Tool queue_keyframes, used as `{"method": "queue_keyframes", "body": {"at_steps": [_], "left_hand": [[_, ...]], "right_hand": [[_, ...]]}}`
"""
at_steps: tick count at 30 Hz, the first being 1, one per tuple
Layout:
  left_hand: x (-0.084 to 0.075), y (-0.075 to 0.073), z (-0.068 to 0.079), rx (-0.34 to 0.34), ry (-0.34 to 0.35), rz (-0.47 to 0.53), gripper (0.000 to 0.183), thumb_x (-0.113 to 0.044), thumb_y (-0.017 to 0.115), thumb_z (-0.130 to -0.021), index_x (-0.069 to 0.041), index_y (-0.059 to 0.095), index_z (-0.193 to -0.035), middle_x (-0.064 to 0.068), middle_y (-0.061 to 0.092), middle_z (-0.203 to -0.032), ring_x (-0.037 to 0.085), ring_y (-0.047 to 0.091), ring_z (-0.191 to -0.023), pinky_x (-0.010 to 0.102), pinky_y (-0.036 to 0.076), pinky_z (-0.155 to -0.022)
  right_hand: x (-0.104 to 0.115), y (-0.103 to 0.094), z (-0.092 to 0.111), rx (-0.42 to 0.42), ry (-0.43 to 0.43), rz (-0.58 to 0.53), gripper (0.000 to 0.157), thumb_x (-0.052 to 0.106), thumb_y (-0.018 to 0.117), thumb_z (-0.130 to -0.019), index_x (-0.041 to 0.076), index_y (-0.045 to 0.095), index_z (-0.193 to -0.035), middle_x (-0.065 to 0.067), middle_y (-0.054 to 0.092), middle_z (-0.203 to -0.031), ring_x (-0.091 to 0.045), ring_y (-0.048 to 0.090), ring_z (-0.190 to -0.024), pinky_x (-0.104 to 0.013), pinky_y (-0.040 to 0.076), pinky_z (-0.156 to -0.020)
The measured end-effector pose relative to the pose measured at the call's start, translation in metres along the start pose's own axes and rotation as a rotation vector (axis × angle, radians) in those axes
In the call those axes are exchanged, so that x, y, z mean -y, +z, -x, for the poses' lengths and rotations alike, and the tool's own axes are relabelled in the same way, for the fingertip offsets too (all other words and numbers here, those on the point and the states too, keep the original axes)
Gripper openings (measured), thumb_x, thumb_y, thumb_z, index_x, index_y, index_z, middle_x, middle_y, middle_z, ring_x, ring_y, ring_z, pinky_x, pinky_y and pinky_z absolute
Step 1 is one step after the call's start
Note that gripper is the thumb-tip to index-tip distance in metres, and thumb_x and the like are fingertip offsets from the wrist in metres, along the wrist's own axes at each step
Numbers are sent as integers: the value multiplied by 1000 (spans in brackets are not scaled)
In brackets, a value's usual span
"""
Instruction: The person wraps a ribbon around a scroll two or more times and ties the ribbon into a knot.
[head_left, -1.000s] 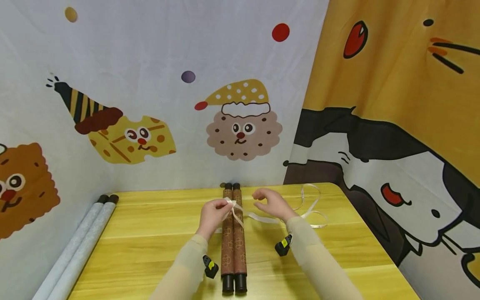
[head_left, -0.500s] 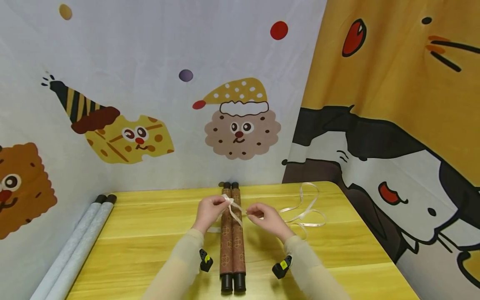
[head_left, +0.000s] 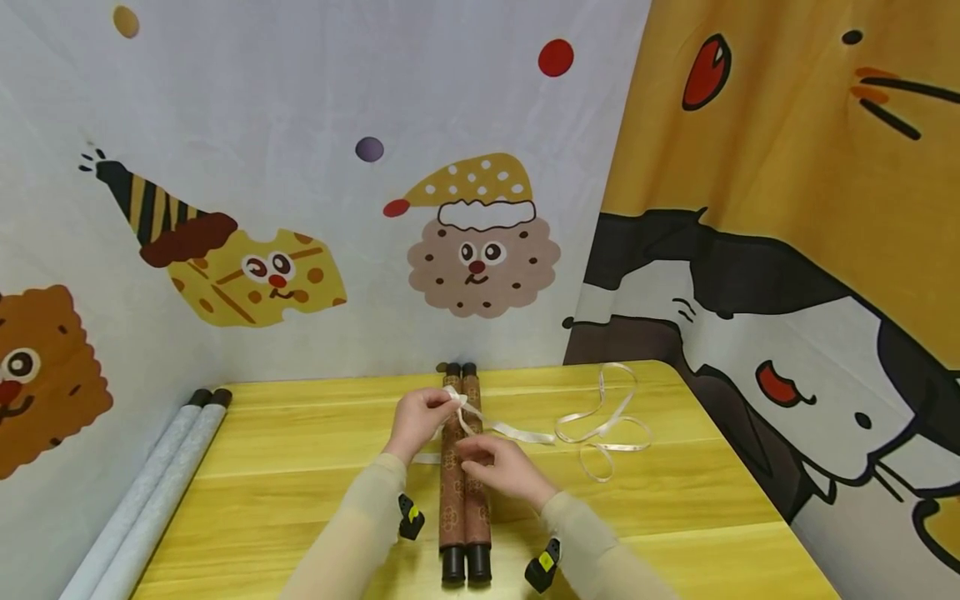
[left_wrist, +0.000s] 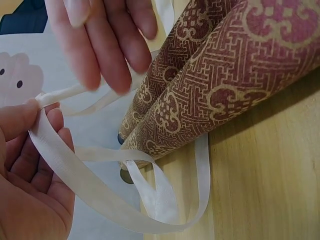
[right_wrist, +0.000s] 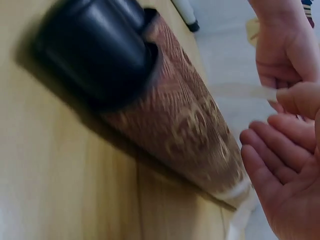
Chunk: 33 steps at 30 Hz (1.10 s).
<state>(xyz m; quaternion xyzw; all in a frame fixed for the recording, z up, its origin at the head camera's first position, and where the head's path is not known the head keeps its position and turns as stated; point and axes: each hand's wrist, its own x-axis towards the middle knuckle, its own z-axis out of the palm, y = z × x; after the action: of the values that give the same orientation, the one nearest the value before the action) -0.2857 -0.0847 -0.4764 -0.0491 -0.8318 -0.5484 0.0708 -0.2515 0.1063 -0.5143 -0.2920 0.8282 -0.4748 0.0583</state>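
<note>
Two brown-and-gold patterned scrolls (head_left: 465, 492) with black end knobs lie side by side, pointing away from me. A white ribbon (left_wrist: 90, 182) loops around them. Over their far part my left hand (head_left: 422, 421) pinches the ribbon between thumb and fingertips, and a strand hangs down from this grip. My right hand (head_left: 506, 467) is over the scrolls, nearer to me, its fingers (left_wrist: 112, 50) loosely extended beside the hanging strand. In the right wrist view the right thumb overlaps the ribbon's line, and part of the strand is hidden.
A long thin ribbon (head_left: 607, 425) lies in loose curls on the right of the wooden table (head_left: 300, 500). Along the left edge rest two pale blue-grey scrolls (head_left: 157, 492) with black ends. Cartoon-printed cloths (head_left: 300, 125) stand behind and to the right.
My right hand has come from the right side toward the scrolls and nearer to me, leaving the ribbon tail on the table. My left hand keeps its pinch in nearly the same place.
</note>
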Motion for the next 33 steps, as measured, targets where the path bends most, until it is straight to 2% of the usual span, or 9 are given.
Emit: {"method": "queue_keyframes", "body": {"at_steps": [4, 8, 13, 20, 28, 33], "left_hand": [[1, 0, 0, -5, 4, 5, 10, -16, 74, -90, -7, 78, -91, 3, 73, -88, 14, 60, -73, 32, 50, -67], [1, 1, 1, 3, 7, 12, 10, -16, 74, -90, -7, 78, -91, 3, 73, -87, 14, 60, -73, 32, 49, -66], [3, -1, 2, 14, 23, 26, 9, -16, 74, -91, -8, 77, -88, 2, 72, -85, 15, 57, -70, 32, 47, -65], [8, -1, 3, 10, 20, 24, 9, -15, 73, -91, -8, 76, -85, 2, 70, -81, 15, 51, -63, 31, 43, -60], [10, 3, 4, -34, 79, -101, 8, -15, 74, -90, -9, 76, -84, 0, 69, -79, 14, 50, -60, 30, 42, -56], [7, 4, 6, -46, 101, -129, 7, -13, 74, -90, -9, 75, -84, 1, 67, -82, 14, 53, -66, 32, 46, -60]], "right_hand": [[5, 10, -2, -18, 33, -56, 37, 11, 63, -97, -6, 59, -130, -18, 64, -124, -32, 63, -110, -34, 51, -92], [7, 17, -4, -63, 74, -66, 39, 11, 63, -97, -6, 58, -132, -20, 62, -127, -33, 63, -111, -37, 51, -93], [7, 22, -6, -113, 116, -66, 42, 15, 63, -98, -5, 56, -134, -19, 62, -128, -32, 64, -109, -39, 52, -90], [8, 24, -8, -162, 129, -83, 41, 13, 63, -97, -7, 57, -132, -21, 63, -125, -35, 64, -106, -42, 53, -88], [8, 25, -9, -196, 150, -94, 41, 12, 65, -96, -7, 57, -132, -21, 63, -125, -35, 63, -106, -42, 53, -87], [8, 24, -10, -210, 138, -92, 39, 11, 64, -96, -7, 58, -131, -20, 64, -123, -35, 64, -106, -40, 53, -88]]}}
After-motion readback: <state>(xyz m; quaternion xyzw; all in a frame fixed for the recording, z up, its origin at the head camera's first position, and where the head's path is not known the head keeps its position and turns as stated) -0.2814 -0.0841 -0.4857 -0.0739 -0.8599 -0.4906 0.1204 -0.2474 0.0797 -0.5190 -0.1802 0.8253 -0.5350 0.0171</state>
